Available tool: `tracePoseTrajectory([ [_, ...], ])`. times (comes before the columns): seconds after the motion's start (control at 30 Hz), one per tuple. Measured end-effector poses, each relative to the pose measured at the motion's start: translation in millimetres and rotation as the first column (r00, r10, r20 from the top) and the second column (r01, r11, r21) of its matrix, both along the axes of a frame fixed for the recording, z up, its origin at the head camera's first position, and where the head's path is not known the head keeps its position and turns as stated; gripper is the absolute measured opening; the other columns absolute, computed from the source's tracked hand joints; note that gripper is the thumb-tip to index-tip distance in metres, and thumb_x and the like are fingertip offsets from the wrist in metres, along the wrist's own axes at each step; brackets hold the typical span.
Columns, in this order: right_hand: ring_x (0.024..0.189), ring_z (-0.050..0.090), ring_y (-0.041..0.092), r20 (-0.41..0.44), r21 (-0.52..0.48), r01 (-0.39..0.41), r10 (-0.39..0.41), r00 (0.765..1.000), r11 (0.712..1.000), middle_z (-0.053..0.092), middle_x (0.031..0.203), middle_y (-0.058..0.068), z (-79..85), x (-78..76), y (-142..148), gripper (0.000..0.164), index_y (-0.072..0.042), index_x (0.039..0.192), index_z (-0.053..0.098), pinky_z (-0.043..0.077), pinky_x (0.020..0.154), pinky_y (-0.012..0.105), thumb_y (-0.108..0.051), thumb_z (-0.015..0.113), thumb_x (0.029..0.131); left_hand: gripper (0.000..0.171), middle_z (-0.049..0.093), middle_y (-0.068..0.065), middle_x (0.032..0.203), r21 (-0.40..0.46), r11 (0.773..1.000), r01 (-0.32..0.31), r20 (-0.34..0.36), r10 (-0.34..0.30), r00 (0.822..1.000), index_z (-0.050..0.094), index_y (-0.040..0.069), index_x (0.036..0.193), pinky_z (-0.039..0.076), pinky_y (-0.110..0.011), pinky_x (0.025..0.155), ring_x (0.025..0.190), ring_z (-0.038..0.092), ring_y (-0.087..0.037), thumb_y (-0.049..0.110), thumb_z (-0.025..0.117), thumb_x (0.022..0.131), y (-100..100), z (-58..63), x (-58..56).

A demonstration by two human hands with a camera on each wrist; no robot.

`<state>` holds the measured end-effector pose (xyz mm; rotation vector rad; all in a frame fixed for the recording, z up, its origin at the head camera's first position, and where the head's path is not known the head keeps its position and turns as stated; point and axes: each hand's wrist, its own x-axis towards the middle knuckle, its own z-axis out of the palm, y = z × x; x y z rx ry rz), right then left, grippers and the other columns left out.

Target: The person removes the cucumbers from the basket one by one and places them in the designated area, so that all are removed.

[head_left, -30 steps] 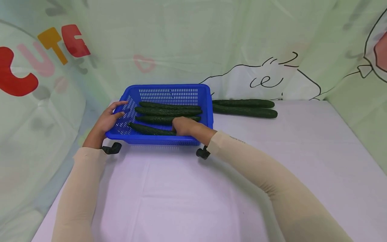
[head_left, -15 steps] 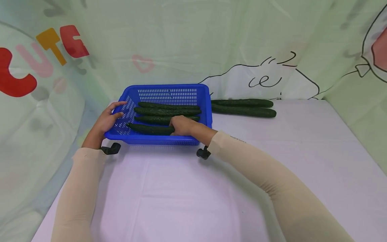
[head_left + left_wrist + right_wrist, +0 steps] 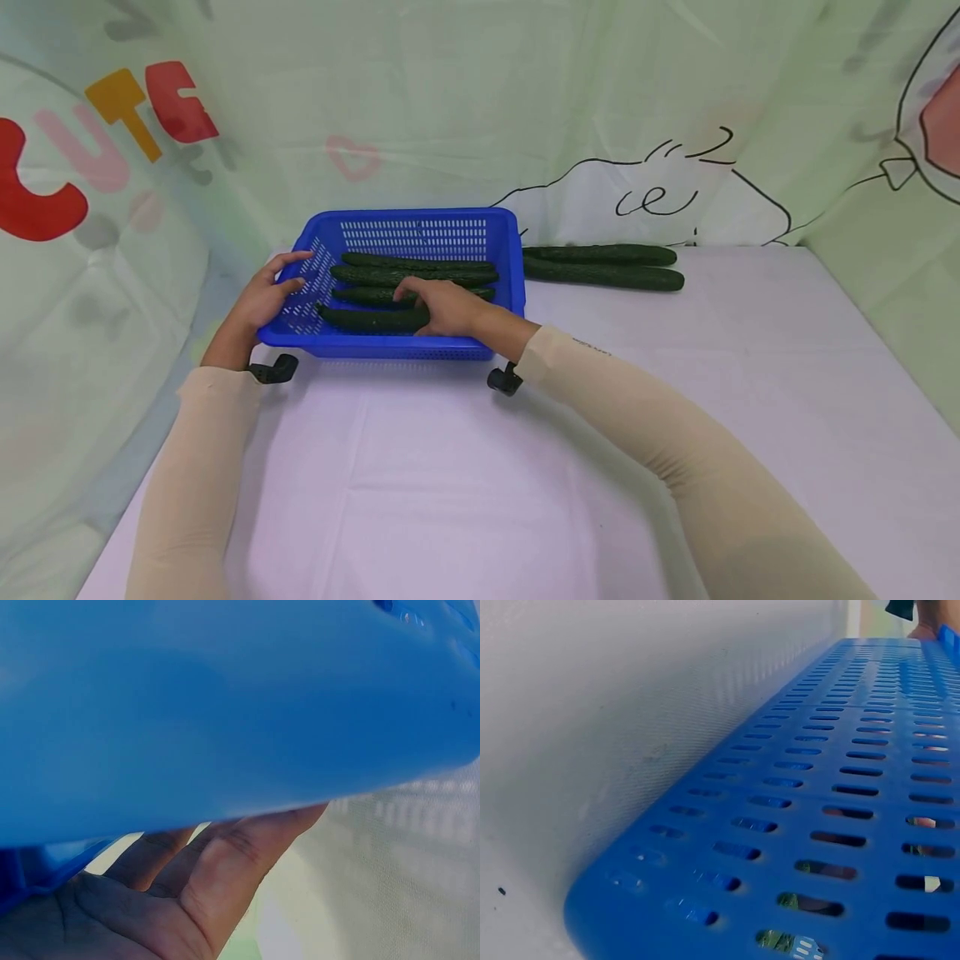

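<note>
A blue plastic basket [image 3: 412, 342] with slotted sides holds several dark green cucumbers lying lengthwise. My left hand [image 3: 262, 298] grips the left end of the basket, its thumb and a finger over the rim; in the left wrist view the other fingers lie partly hidden behind the blue wall. Inside the basket, my right hand [image 3: 453, 310] is spread at the right end of the nearest cucumber [image 3: 371, 320], with its fingers arched over the one behind it [image 3: 363, 295]. The basket wall [image 3: 825, 795] hides this hand in the right wrist view.
Two more cucumbers [image 3: 607, 273] lie side by side on the white-covered table [image 3: 480, 467], right of the basket, near the back. A printed cloth backdrop [image 3: 465, 100] rises behind and at both sides.
My right hand has loosened from the nearest cucumber; its fingers have opened and moved left, over the cucumber behind. My left hand and the basket stay in place.
</note>
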<state>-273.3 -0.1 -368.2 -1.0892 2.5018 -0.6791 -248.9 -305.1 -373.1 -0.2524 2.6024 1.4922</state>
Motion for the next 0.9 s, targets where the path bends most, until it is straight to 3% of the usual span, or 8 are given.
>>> tracePoseTrajectory([
  [0.27,0.129,0.055,0.020,-0.089,0.007,-0.016,0.017,0.996,1.000,0.057,0.143,-0.002,5.3,3.2,0.8,0.044,-0.030,0.132,0.061,0.051,0.100,0.039,-0.023,0.073,0.090,0.049,0.009,-0.011,0.167,-0.016,1.000,0.005,-0.021,-0.005,1.000,0.034,0.028,0.153,0.039,-0.067,0.103,0.141,0.033,-0.052,0.020,0.042,0.105,-2.6,-1.4,0.4],
  [0.37,0.109,0.064,0.019,-0.118,0.004,-0.002,0.003,0.993,1.000,0.059,0.141,-0.004,6.7,4.9,1.2,0.040,-0.030,0.130,0.064,0.053,0.079,0.033,-0.026,0.071,0.091,0.049,0.009,-0.011,0.167,-0.027,1.000,0.007,-0.026,-0.008,1.000,0.034,0.028,0.153,0.040,-0.067,0.104,0.140,0.034,-0.051,0.021,0.041,0.105,-3.1,-1.4,0.1],
  [0.47,0.079,0.061,0.016,-0.128,0.004,0.012,-0.012,0.992,1.000,0.059,0.141,-0.003,7.5,6.1,1.1,0.039,-0.029,0.130,0.064,0.039,0.057,0.028,-0.026,0.070,0.092,0.049,0.008,-0.010,0.167,-0.034,0.999,0.007,-0.027,-0.008,1.000,0.034,0.028,0.153,0.039,-0.067,0.104,0.141,0.033,-0.051,0.022,0.042,0.105,-2.8,-0.9,0.0],
  [0.6,0.063,0.048,0.011,-0.139,0.016,0.026,-0.024,0.990,1.000,0.058,0.142,-0.002,8.3,7.4,1.1,0.039,-0.029,0.132,0.063,0.026,0.049,0.025,-0.026,0.068,0.094,0.049,0.008,-0.010,0.167,-0.035,0.999,0.008,-0.029,-0.009,1.000,0.034,0.028,0.152,0.039,-0.067,0.104,0.141,0.033,-0.052,0.021,0.042,0.105,-2.2,-0.1,0.1],
  [0.77,0.061,0.045,0.012,-0.158,0.027,0.035,-0.030,0.987,0.999,0.058,0.142,0.000,8.5,7.7,0.7,0.038,-0.027,0.133,0.062,0.025,0.049,0.025,-0.021,0.065,0.095,0.049,0.010,-0.012,0.167,-0.033,0.999,0.006,-0.029,-0.007,1.000,0.035,0.027,0.152,0.039,-0.067,0.104,0.141,0.033,-0.051,0.020,0.042,0.104,-1.4,0.4,0.1],
  [0.83,0.069,0.055,0.014,-0.184,0.035,0.035,-0.028,0.982,0.999,0.059,0.141,0.000,8.1,7.3,0.4,0.038,-0.026,0.133,0.061,0.038,0.056,0.026,-0.019,0.064,0.096,0.049,0.010,-0.013,0.166,-0.029,1.000,0.004,-0.029,-0.005,1.000,0.035,0.027,0.152,0.039,-0.067,0.104,0.141,0.033,-0.051,0.020,0.042,0.104,-1.3,0.2,-0.1],
  [0.9,0.087,0.064,0.016,-0.218,0.044,0.037,-0.027,0.976,0.998,0.061,0.139,0.000,7.7,7.2,-0.2,0.036,-0.026,0.133,0.061,0.049,0.074,0.033,-0.019,0.062,0.097,0.049,0.010,-0.013,0.166,-0.024,1.000,0.002,-0.027,-0.002,1.000,0.035,0.027,0.152,0.039,-0.066,0.104,0.140,0.034,-0.051,0.020,0.042,0.104,-1.6,-0.2,-0.1],
])
